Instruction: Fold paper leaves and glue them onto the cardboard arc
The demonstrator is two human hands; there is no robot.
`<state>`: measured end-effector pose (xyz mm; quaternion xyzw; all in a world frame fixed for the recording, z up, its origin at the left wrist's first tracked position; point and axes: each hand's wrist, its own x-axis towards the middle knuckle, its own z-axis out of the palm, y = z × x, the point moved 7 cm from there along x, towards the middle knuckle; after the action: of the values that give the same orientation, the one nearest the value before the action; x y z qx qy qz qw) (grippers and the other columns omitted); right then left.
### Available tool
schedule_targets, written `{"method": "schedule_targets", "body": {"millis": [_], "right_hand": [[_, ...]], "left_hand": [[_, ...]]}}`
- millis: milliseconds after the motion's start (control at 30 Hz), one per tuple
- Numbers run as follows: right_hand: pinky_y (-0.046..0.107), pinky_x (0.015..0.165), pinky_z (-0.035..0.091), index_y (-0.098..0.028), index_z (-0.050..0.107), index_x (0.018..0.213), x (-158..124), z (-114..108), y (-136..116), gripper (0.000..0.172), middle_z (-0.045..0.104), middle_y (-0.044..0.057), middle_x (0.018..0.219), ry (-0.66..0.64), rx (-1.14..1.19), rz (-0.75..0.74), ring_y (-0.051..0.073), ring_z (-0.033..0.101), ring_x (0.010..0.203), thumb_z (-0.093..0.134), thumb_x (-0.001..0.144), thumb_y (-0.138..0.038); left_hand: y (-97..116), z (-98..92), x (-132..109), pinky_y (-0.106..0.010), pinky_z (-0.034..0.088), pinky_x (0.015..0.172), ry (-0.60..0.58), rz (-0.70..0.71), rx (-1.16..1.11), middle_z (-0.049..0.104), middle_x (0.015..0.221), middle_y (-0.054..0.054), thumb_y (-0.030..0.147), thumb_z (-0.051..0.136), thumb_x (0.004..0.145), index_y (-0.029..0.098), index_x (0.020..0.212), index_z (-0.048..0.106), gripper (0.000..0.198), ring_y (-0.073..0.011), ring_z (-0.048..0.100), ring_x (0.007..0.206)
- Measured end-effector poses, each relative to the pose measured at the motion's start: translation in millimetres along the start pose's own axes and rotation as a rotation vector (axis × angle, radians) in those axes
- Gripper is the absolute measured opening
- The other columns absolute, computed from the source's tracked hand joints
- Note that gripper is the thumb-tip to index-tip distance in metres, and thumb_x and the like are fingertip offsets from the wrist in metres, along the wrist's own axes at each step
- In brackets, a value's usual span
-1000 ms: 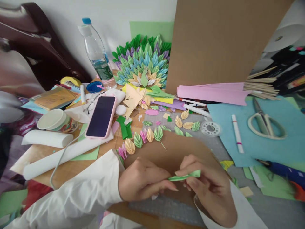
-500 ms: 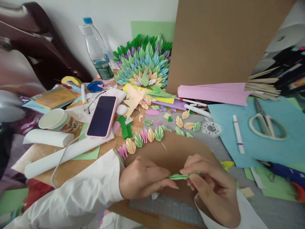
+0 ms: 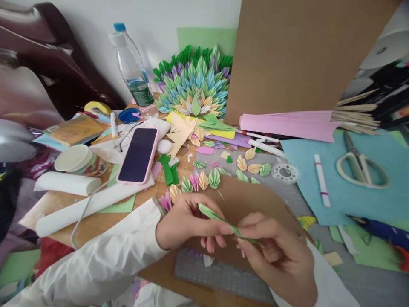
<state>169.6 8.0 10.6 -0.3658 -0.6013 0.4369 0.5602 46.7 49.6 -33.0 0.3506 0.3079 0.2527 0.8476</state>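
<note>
Between my two hands is a narrow folded strip of light green paper, tilted down to the right. My left hand pinches its middle, so the upper left end sticks out past the thumb. Fingers of my right hand grip the lower right part and hide some of it. Below lies a brown cardboard piece with a rounded top. Pleated paper leaves in pink, cream and green line its left upper edge, among them a green leaf with a thin tail.
Loose cream leaves and a clear tape reel lie beyond the cardboard. At right are scissors, a marker and a blue glue gun. Left stand a phone, bottle and paper rolls. A paper peacock leans behind.
The green strip has turned from nearly level to slanting, its left end raised. My left hand has rolled so the thumb now presses on its middle. My right hand keeps hold.
</note>
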Motion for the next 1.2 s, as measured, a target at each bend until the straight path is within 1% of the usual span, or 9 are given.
{"method": "schedule_targets", "body": {"millis": [133,233,333,433,500,667,867,1067,1200], "right_hand": [[0.022,0.058,0.049,-0.022,0.061,0.092,0.4,2.0,1.7,0.024,0.063,0.003,0.082,-0.02,0.014,0.032,0.013,0.061,0.07,0.057,0.083,-0.001],[0.021,0.056,0.046,-0.022,0.059,0.084,-1.8,2.1,6.2,0.014,0.06,0.001,0.074,-0.034,0.055,0.088,0.012,0.058,0.065,0.057,0.086,-0.008],[0.018,0.053,0.042,-0.021,0.057,0.079,-7.5,1.3,19.7,0.012,0.056,-0.001,0.069,-0.025,0.112,0.244,0.01,0.054,0.061,0.059,0.09,-0.017],[0.018,0.052,0.04,-0.02,0.061,0.079,-14.0,1.6,35.0,0.011,0.055,-0.001,0.069,-0.036,0.167,0.426,0.009,0.052,0.06,0.064,0.089,-0.025],[0.018,0.051,0.039,-0.019,0.062,0.077,-15.0,4.0,39.6,0.014,0.056,-0.001,0.069,-0.072,0.244,0.491,0.009,0.051,0.059,0.065,0.088,-0.027],[0.019,0.05,0.034,-0.017,0.06,0.073,-10.7,13.1,39.4,0.021,0.057,-0.001,0.067,-0.189,0.449,0.583,0.007,0.046,0.054,0.068,0.087,-0.031],[0.019,0.049,0.031,-0.015,0.058,0.073,-15.4,19.9,44.9,0.025,0.056,-0.001,0.064,-0.284,0.611,0.68,0.006,0.044,0.053,0.07,0.085,-0.034],[0.016,0.041,0.028,-0.016,0.057,0.075,-23.3,21.5,47.1,0.029,0.056,-0.001,0.06,-0.357,0.534,0.755,0.004,0.039,0.046,0.067,0.086,-0.041],[0.015,0.039,0.027,-0.017,0.056,0.076,-23.0,20.8,46.1,0.028,0.053,-0.003,0.058,-0.308,0.505,0.705,0.004,0.036,0.043,0.064,0.089,-0.04]], "left_hand": [[-3.4,-1.8,1.1,-0.01,0.042,0.033,0.02,-0.024,-0.021,0.069,0.052,-0.001,0.024,0.083,0.068,0.008,0.065,0.063,0.025,-0.0053,0.056,0.034],[-3.7,-0.4,-0.4,-0.009,0.041,0.032,0.005,-0.065,0.017,0.068,0.051,-0.001,0.024,0.083,0.067,0.009,0.064,0.061,0.027,-0.0054,0.055,0.034],[-2.2,0.8,-2.3,-0.011,0.042,0.033,-0.013,-0.1,0.09,0.067,0.051,-0.001,0.02,0.083,0.066,0.008,0.065,0.061,0.025,-0.0062,0.057,0.035],[2.5,0.5,-3.4,-0.012,0.044,0.035,-0.006,-0.074,0.147,0.067,0.051,-0.001,0.016,0.082,0.066,0.008,0.065,0.062,0.021,-0.0063,0.056,0.036],[5.6,1.2,-4.0,-0.012,0.044,0.036,-0.007,-0.047,0.167,0.066,0.051,-0.001,0.014,0.08,0.066,0.008,0.065,0.063,0.019,-0.006,0.055,0.036],[10.0,7.0,-5.7,-0.012,0.041,0.037,-0.063,-0.017,0.214,0.063,0.05,-0.001,0.01,0.077,0.067,0.007,0.062,0.061,0.017,-0.0042,0.051,0.037],[7.1,11.0,-7.3,-0.014,0.045,0.042,-0.151,-0.021,0.216,0.062,0.052,-0.001,0.008,0.076,0.066,0.009,0.062,0.06,0.016,-0.0071,0.055,0.043],[7.8,12.5,-10.6,-0.014,0.045,0.044,-0.187,-0.007,0.214,0.062,0.056,-0.002,0.006,0.075,0.065,0.01,0.062,0.059,0.017,-0.0073,0.056,0.048],[10.5,12.9,-12.6,-0.017,0.048,0.046,-0.195,-0.022,0.265,0.064,0.059,-0.003,0.013,0.077,0.068,0.01,0.068,0.062,0.016,-0.0093,0.059,0.049]]}}
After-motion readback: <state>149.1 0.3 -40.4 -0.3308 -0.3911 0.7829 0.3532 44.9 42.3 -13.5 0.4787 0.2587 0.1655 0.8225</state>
